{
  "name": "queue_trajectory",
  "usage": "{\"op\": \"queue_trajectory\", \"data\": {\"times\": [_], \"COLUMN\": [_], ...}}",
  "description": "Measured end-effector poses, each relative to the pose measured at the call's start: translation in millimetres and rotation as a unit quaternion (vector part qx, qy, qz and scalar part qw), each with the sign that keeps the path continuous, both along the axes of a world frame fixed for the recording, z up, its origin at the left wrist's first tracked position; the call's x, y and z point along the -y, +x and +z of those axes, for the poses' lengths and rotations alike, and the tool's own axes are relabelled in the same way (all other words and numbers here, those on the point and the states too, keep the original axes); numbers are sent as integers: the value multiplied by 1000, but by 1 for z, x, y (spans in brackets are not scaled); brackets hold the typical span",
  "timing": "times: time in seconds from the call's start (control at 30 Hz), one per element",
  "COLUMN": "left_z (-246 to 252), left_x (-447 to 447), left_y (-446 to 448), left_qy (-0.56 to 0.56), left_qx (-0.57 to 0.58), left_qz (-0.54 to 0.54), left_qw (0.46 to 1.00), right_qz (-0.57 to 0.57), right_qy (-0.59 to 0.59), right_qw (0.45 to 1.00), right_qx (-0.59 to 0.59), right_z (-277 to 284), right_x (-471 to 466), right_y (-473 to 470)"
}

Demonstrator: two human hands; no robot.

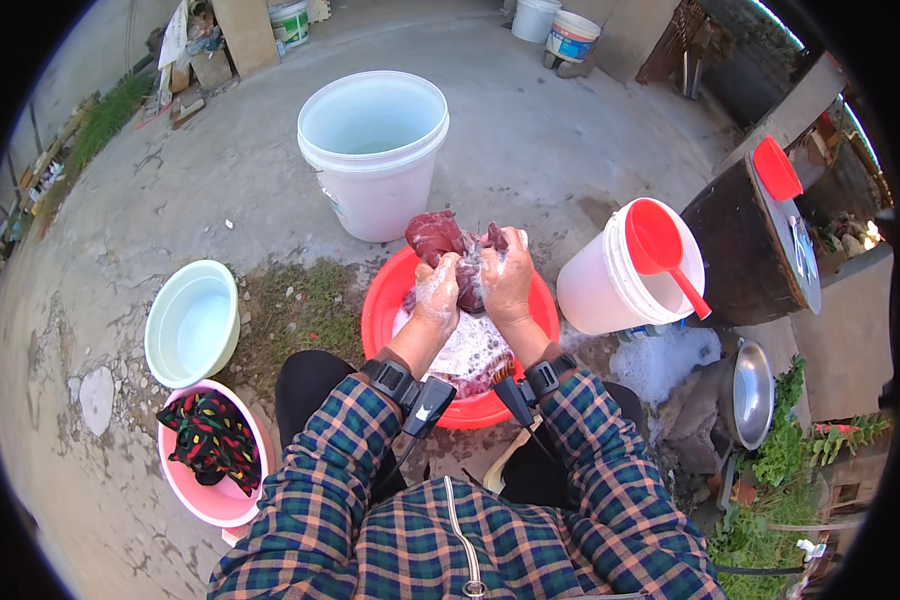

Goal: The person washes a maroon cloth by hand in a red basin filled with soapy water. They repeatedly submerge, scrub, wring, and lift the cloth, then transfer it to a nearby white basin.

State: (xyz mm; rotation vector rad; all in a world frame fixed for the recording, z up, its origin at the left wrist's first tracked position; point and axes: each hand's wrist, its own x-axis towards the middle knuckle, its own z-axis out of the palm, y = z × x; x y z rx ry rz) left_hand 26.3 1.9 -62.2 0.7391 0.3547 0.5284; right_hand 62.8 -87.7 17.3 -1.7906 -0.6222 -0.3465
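Observation:
A wet maroon cloth [436, 234], streaked with suds, is bunched up between my two hands over a red plastic basin [376, 318]. My left hand [438, 291], wet with foam, grips one side of it. The other side is in my right hand [507, 279], where something small and pale shows by the fingers. Below them, foamy water [471, 346] lies in the basin with more reddish cloth partly under the suds. The foam hides how much fabric is in there. Both wrists wear black straps with small devices.
Ahead stands a large white bucket [379, 191]. To the right, a red dipper [654, 238] rests on a white bucket [592, 289], beside a dark barrel [735, 247] and a metal bowl [753, 395]. At left are a pale green basin [192, 324] and a pink basin [229, 510] holding patterned cloth [214, 442].

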Motion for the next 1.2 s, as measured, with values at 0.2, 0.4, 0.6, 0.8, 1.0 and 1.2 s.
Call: {"op": "queue_trajectory", "data": {"times": [0.2,0.4,0.6,0.8,1.0,1.2], "left_z": [5,7,10,32,46,37], "left_x": [4,7,-6,-10,1,17], "left_y": [-4,-7,-3,-9,-4,-1], "left_qy": [-18,23,27,-64,4,30], "left_qx": [9,-50,-56,62,58,-17], "left_qz": [-17,3,-5,43,61,83], "left_qw": [1000,998,998,995,997,996], "right_qz": [53,-5,34,180,104,40], "right_qy": [-59,-130,-58,57,-42,-101], "right_qw": [997,989,998,963,992,992], "right_qx": [1,-67,-10,-194,63,66], "right_z": [3,6,-9,-29,-19,-7], "right_x": [-1,-2,3,11,8,5], "right_y": [-5,-3,-3,25,-17,-3]}}
